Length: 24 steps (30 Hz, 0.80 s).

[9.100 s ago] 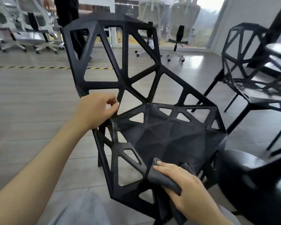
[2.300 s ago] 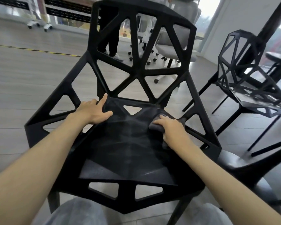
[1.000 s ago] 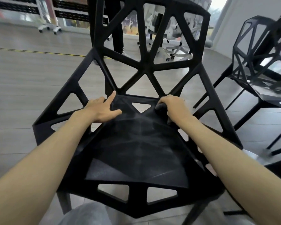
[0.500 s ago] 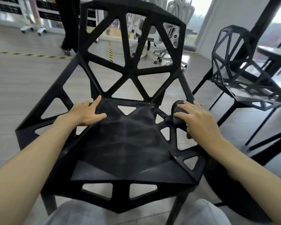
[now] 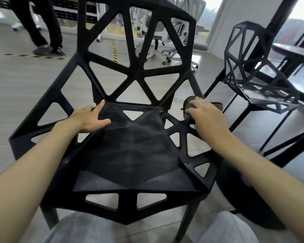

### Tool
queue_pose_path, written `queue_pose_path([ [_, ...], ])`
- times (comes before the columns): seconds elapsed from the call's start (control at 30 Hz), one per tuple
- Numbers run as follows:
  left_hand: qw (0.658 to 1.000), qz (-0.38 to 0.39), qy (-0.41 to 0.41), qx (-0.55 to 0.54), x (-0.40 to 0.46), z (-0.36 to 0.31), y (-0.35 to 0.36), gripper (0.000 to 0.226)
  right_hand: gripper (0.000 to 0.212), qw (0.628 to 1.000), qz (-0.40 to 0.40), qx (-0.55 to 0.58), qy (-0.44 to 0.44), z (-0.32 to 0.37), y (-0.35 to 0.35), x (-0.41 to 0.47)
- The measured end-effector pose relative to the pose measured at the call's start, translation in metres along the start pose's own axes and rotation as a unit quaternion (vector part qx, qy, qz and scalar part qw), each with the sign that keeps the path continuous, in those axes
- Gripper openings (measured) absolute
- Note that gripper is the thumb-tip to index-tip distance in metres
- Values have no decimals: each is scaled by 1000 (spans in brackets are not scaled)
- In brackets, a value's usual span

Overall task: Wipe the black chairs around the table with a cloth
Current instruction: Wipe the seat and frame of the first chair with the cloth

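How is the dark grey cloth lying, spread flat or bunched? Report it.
Bunched. The dark grey cloth sits in a wad under the right hand, pressed on the right side frame of the black lattice plastic chair.

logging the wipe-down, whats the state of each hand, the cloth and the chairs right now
left hand: flat, fingers straight, resting on near chair's seat
right hand: gripping the cloth
cloth: bunched, pressed onto near chair's right side frame
near chair: upright, seat streaky
second chair: upright, untouched
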<state>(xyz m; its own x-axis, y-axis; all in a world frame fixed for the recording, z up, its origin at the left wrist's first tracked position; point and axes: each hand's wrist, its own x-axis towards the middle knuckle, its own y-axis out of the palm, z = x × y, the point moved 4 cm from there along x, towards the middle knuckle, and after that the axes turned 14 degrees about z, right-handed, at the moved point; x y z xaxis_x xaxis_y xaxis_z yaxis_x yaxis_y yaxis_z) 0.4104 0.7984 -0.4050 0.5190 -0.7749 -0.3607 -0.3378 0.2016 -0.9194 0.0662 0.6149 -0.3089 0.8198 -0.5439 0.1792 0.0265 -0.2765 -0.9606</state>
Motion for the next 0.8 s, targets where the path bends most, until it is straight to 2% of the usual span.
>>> queue_pose_path([
  [0.07, 1000, 1, -2, -3, 2, 1, 0, 118, 18, 999, 32, 39, -4, 22, 19, -7],
  [0.13, 1000, 5, -4, -5, 2, 1, 0, 117, 28, 990, 95, 92, -56, 41, 39, -15],
  [0.2, 1000, 5, -6, -3, 1, 1, 0, 117, 27, 986, 125, 81, -81, 38, 37, -13],
  [0.3, 1000, 1, -3, 5, 0, -1, -1, 118, 37, 995, 87, 35, -21, 7, 12, 1],
  [0.37, 1000, 1, -2, 13, 0, -2, -2, 117, 31, 999, 23, 26, 1, -4, -5, 3],
  [0.43, 1000, -2, -4, 14, 0, -2, -1, 115, 33, 999, -4, 41, 6, -7, -11, -2],
  [0.67, 1000, -6, -5, 11, 1, -2, -2, 114, 66, 992, 4, 116, 41, -14, 8, -98],
  [0.8, 1000, -8, 3, -13, -4, -1, -2, 108, 72, 986, -6, 154, 57, -22, 12, -115],
])
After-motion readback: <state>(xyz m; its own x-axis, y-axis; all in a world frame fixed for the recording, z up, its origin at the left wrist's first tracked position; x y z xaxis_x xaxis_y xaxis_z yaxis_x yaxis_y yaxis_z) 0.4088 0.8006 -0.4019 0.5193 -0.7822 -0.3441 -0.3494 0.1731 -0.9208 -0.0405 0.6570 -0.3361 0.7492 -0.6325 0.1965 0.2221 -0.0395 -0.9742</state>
